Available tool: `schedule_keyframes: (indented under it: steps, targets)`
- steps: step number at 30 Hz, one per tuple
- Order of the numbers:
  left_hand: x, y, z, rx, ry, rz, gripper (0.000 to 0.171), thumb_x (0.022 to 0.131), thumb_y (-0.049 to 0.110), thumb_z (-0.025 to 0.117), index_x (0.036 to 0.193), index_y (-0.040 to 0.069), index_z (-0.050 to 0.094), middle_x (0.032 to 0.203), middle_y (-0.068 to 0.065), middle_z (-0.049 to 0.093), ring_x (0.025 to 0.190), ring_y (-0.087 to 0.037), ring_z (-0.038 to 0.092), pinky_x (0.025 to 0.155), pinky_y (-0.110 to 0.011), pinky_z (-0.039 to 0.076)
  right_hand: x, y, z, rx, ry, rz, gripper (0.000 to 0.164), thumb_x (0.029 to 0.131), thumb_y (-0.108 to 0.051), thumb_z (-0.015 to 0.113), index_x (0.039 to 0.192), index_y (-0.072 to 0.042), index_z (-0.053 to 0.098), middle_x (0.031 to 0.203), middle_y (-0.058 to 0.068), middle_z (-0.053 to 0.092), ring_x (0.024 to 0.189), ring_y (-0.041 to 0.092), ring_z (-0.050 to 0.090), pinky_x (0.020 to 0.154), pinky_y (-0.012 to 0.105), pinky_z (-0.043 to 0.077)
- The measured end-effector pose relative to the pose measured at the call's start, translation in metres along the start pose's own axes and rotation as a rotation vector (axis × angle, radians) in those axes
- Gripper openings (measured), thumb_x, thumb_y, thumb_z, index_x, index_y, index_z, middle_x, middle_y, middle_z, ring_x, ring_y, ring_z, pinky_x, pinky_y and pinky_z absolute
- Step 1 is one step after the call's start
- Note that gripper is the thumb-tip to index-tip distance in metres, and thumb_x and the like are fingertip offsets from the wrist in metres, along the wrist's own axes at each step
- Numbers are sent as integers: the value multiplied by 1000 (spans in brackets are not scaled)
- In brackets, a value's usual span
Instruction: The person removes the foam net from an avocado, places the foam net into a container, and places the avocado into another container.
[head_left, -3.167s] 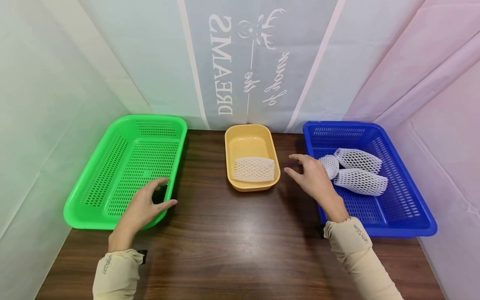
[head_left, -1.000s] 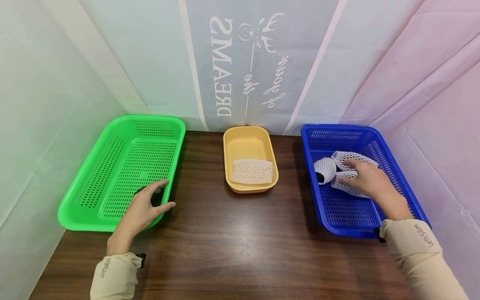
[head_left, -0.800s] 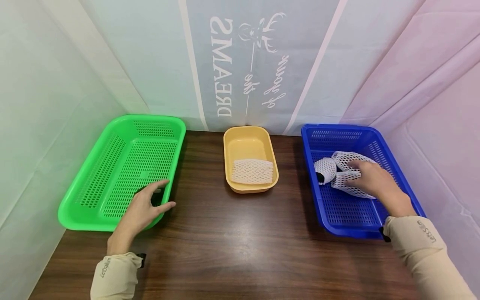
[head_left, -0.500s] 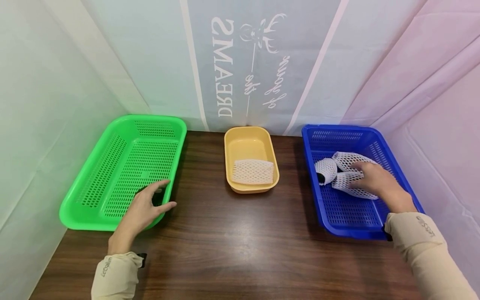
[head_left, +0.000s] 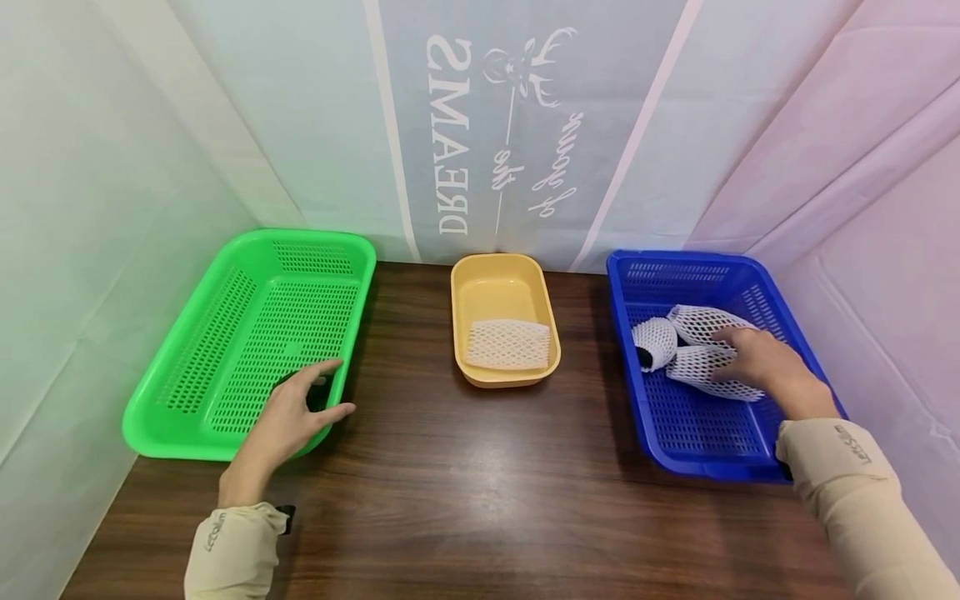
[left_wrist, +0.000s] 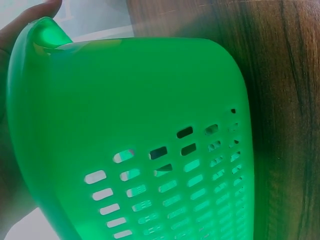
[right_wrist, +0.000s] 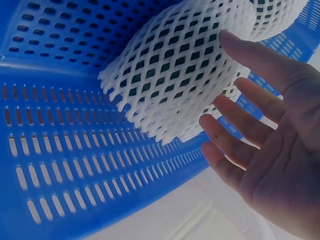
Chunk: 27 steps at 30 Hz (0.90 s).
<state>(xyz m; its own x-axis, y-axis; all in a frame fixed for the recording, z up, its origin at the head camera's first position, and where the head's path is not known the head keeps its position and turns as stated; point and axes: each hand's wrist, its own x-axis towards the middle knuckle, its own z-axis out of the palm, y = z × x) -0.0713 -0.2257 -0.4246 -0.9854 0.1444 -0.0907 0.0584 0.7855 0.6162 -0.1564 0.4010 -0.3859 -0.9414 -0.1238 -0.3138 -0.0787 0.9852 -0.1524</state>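
My right hand (head_left: 772, 371), fingers loosely bent and spread, hovers over the blue basket (head_left: 712, 467). Below it lie two long white foam-net sleeves, a far one (head_left: 705, 323) and a near one (head_left: 701, 367); dark green shows through the mesh of one sleeve (right_wrist: 175, 65) in the right wrist view, with the fingertips close along its edge. Beside them sits a rounder netted thing (head_left: 655, 343) with a black end. At the green basket (head_left: 172, 450), my left hand (head_left: 281, 421) has thumb and fingers spread around the right rim. Inside, a black thing (head_left: 318, 396) is mostly hidden by that hand.
Between the baskets, a yellow tray (head_left: 498, 287) stands near the back wall, with a flat white foam net (head_left: 510, 344) in its front half. All stand on a dark wooden table (head_left: 480, 500). Printed cloth (head_left: 525, 125) walls off the back and sides.
My right hand has gone from left of the blue basket to over the netted things, then drawn slightly right. The round one has turned, showing its black end. My left hand stays put.
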Motion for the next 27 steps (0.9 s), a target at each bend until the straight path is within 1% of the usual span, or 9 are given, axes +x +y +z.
schedule_keyframes:
  steps: [7, 12, 14, 18, 22, 27]
  targets:
    - [0, -1, 0, -1, 1, 4, 71, 90, 31, 75, 149, 7, 42, 150, -23, 44, 128, -45, 49, 99, -63, 45, 6, 7, 3, 8, -30, -22, 75, 69, -27, 87, 127, 10, 57, 131, 42, 50, 118, 64, 44, 94, 74, 40]
    - [0, -1, 0, 0, 8, 6, 71, 89, 30, 75, 148, 7, 43, 150, -23, 45, 129, -45, 50, 100, -63, 45, 8, 12, 5, 20, -49, -55, 77, 67, -25, 88, 125, 13, 56, 127, 42, 52, 118, 63, 45, 98, 72, 39]
    - [1, -2, 0, 0, 9, 7, 71, 89, 29, 75, 148, 6, 43, 150, -23, 45, 128, -45, 50, 100, -63, 45, 8, 13, 5, 24, -66, -53, 80, 65, -24, 89, 126, 13, 54, 128, 44, 50, 119, 64, 42, 99, 72, 38]
    - [1, -2, 0, -2, 8, 5, 71, 89, 30, 75, 148, 7, 43, 150, -23, 45, 129, -45, 49, 100, -63, 45, 8, 17, 4, 24, -117, -17, 86, 66, -25, 89, 132, 12, 50, 133, 46, 44, 121, 68, 38, 98, 76, 36]
    - [1, -2, 0, -8, 6, -3, 71, 89, 33, 75, 148, 7, 43, 150, -23, 45, 129, -44, 48, 100, -63, 44, 11, 20, 5, 15, -150, -3, 91, 65, -27, 90, 135, 12, 46, 134, 47, 41, 120, 69, 38, 96, 77, 36]
    - [1, -2, 0, -6, 8, 3, 71, 89, 31, 75, 147, 7, 44, 149, -23, 46, 128, -44, 50, 99, -62, 45, 13, 22, 6, 17, -163, -11, 91, 65, -25, 90, 134, 12, 45, 134, 48, 41, 119, 68, 39, 95, 77, 37]
